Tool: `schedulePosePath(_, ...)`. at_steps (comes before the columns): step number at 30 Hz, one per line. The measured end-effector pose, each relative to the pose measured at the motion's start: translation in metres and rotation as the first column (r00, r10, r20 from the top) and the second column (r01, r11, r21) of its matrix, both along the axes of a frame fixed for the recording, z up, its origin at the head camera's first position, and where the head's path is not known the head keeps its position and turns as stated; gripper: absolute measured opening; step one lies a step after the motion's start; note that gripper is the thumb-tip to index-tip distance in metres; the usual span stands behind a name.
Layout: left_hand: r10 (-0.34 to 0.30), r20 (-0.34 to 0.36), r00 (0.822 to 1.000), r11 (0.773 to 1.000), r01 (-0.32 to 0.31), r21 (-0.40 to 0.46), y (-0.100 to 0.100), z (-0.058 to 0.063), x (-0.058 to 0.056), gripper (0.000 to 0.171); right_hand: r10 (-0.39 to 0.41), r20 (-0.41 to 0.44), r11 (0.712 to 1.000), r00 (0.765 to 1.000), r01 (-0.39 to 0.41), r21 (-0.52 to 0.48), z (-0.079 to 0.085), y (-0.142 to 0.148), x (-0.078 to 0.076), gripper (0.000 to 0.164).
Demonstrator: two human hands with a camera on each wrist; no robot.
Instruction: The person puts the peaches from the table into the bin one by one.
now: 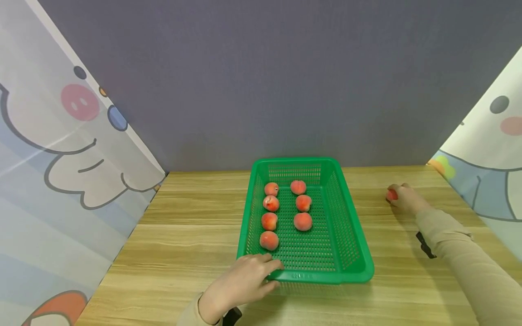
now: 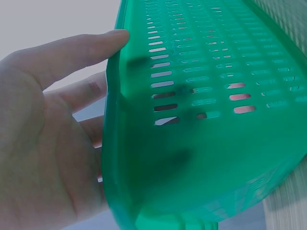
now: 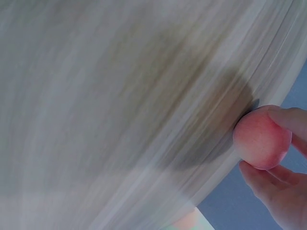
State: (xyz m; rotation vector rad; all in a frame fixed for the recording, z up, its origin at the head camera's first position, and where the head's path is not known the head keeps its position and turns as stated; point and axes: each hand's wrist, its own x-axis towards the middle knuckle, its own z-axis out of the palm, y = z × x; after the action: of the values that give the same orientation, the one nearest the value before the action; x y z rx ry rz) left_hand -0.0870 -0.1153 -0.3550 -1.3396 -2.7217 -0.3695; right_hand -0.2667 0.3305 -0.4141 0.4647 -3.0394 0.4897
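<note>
A green plastic basket (image 1: pixel 354 244) stands on the wooden table, with several peaches (image 1: pixel 303 222) inside in two columns, four-sided gaps showing around them. My left hand (image 1: pixel 244 278) grips its near left rim, fingers over the edge and thumb on the other side. In the left wrist view, the thumb and fingers of that hand (image 2: pixel 53 124) lie on either side of the basket's rim (image 2: pixel 111 120). To the right of the basket, my right hand (image 1: pixel 408 199) pinches a single peach (image 3: pixel 261 139) between thumb and fingers, low over the table.
The wooden table (image 1: pixel 187 235) extends on both sides of the basket. A dark grey panel (image 1: pixel 253 90) rises behind it. Cartoon-printed sheets (image 1: pixel 53 190) stand along the left and right sides, the right one near my right arm.
</note>
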Motion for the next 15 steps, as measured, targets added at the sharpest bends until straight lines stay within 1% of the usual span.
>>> schedulePosePath(4,0.001,0.000,1.000,1.000,-0.001,-0.001,0.000,0.000,0.000,0.022,0.004,0.009,1.000,1.000,-0.004,-0.003,0.002,0.000,0.001,0.038)
schedulePosePath(9,0.007,-0.003,1.000,1.000,-0.007,-0.006,0.000,0.000,0.000,0.022,0.009,-0.002,1.000,1.000,-0.009,-0.006,0.004,-0.002,0.001,0.038)
schedulePosePath(15,0.019,0.014,1.000,1.000,-0.018,-0.020,0.001,0.002,0.001,0.022,0.015,-0.009,1.000,1.000,-0.015,0.001,0.012,-0.004,0.002,0.040)
